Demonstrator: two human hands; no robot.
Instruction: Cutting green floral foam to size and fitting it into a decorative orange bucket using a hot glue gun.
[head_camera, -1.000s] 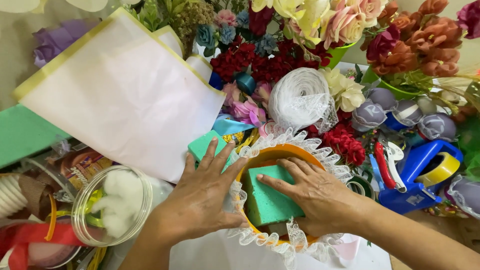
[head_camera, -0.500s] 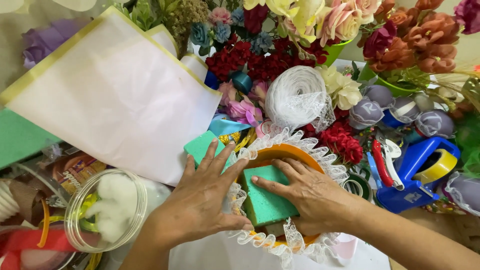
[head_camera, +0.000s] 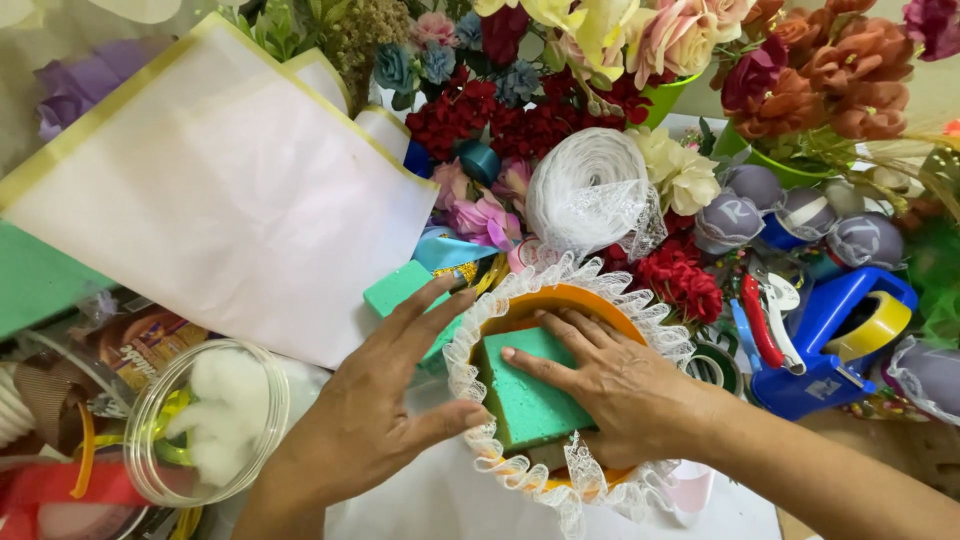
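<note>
A green foam block (head_camera: 527, 392) lies in an orange bowl (head_camera: 560, 302) trimmed with white lace (head_camera: 470, 385), lower centre of the frame; its long axis runs from upper left to lower right; the right hand (head_camera: 610, 385) presses flat on it, fingers spread apart; the left hand (head_camera: 375, 420) cups the bowl's left rim, fingers splayed; a blue tape dispenser (head_camera: 830, 340) sits at the right.
</note>
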